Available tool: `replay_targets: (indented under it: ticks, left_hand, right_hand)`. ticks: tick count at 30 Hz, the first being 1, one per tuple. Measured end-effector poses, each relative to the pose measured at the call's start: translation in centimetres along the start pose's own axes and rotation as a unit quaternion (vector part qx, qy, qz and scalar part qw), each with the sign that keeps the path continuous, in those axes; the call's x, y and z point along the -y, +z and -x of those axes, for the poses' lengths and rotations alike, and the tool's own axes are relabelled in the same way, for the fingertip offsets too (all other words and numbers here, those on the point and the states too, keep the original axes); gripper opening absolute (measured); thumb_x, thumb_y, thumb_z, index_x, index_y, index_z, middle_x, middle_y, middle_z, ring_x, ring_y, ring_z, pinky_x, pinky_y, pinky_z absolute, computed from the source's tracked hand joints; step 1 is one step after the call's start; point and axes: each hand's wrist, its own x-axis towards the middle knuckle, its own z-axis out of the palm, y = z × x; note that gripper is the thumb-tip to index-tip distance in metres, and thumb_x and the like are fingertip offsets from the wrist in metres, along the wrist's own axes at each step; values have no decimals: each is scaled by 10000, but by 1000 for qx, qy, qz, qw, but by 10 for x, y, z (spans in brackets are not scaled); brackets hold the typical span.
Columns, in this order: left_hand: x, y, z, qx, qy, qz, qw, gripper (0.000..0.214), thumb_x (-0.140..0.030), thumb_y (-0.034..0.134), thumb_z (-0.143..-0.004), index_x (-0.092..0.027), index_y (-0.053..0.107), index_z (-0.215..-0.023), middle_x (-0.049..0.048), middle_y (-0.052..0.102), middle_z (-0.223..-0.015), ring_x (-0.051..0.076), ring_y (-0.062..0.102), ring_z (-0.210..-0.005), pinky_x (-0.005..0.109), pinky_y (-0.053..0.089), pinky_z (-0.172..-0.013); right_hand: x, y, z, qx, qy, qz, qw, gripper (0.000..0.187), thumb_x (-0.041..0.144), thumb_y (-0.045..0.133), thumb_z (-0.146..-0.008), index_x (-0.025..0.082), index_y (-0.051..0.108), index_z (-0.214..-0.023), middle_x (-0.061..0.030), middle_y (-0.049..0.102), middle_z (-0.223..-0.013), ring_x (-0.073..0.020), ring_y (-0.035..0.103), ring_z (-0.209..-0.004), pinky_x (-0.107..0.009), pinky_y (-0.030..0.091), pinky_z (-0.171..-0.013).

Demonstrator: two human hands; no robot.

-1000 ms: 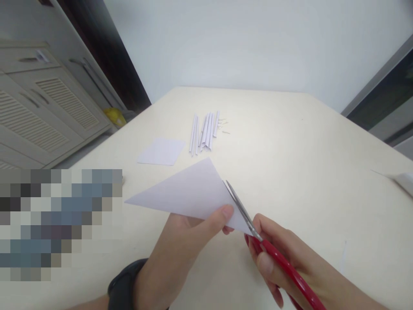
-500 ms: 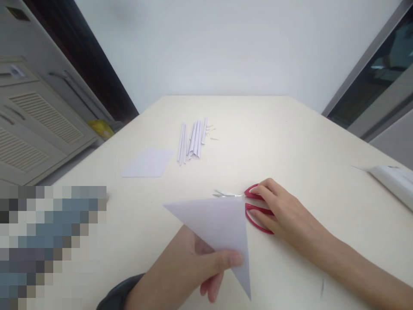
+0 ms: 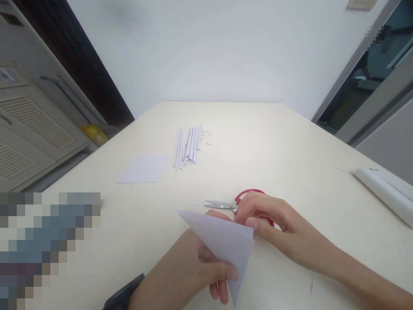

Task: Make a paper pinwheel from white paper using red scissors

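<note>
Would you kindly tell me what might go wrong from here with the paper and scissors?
The scissors lie with blades parted close to both hands, so a finger might brush an edge. The left hand pinches the paper triangle towards its lower tip, so a tug at the upper corner, beside the right hand, could crease it.

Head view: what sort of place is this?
Probably a room in a home, though I can't be sure: a louvred cabinet stands left of a cream table, with a plain white wall behind.
</note>
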Motion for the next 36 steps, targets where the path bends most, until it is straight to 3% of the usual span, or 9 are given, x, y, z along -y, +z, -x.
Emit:
replay_targets:
  ticks: [3,7,10,15,20,25,29,33,36]
  left_hand:
    - [4,-1,0,7,-3,-4,1000,463,-43,649,-712,-205,480,-1111,-86,644,-598,88,605,-459,166,473,-460]
    - [7,-2,-3,6,-10,10,1000,494,-33,667,-683,-211,498,-1112,-93,639,-579,89,596,-447,154,461,-441]
    - [8,-1,-5,3,-15,1,1000,462,-6,629,-668,-198,542,-1079,-91,624,-565,86,584,-442,151,454,-436]
    - [7,0,-1,0,-50,-34,998,322,-42,640,-699,-161,602,-996,-45,660,-579,96,597,-482,170,464,-471]
    - [0,2,3,-18,-51,-27,998,598,-109,760,-668,-204,517,-1205,-47,680,-675,100,589,-489,198,483,-491]
    - [-11,3,8,-8,-27,-86,996,706,-160,859,-601,-223,500,-1206,-40,673,-754,138,602,-600,228,480,-550]
    - [-16,4,15,0,13,-154,988,743,-187,897,-545,-254,523,-1184,-2,663,-956,176,598,-731,255,489,-615]
    - [-14,7,18,-24,45,-230,972,533,-213,764,-690,-242,512,-1159,-43,593,-774,169,565,-654,274,473,-616]
    - [-11,7,17,-51,81,-242,966,569,-154,616,-783,-279,412,-1298,-53,548,-785,154,541,-662,261,461,-615]
  right_hand:
    - [0,1,2,-1,26,-5,1000,141,224,544,-954,216,654,-866,-5,641,-853,-163,585,-800,-257,439,-649]
    - [0,0,2,0,42,-31,999,145,298,549,-956,220,663,-908,-19,660,-865,-189,605,-835,-285,465,-700]
    - [2,1,2,7,53,-2,999,103,215,557,-926,216,658,-904,-18,667,-867,-171,599,-791,-260,475,-666]
    - [1,1,0,-7,67,33,997,211,80,517,-871,230,658,-920,-3,654,-855,-154,583,-753,-236,476,-632]
    - [-2,3,1,36,101,5,994,139,128,571,-880,225,647,-946,-6,676,-911,-161,607,-793,-242,490,-659]
    - [-3,17,2,54,120,-69,989,108,138,633,-842,211,649,-921,-2,681,-884,-202,645,-837,-283,508,-712]
    - [1,29,1,47,117,-105,986,184,103,672,-782,220,689,-923,4,709,-906,-215,654,-836,-286,506,-713]
    - [2,29,0,43,112,-152,981,230,50,557,-795,213,700,-871,3,699,-835,-199,642,-783,-279,503,-698]
    - [-1,22,1,3,120,-131,984,150,73,558,-781,191,649,-769,17,607,-707,-155,543,-630,-245,425,-563]
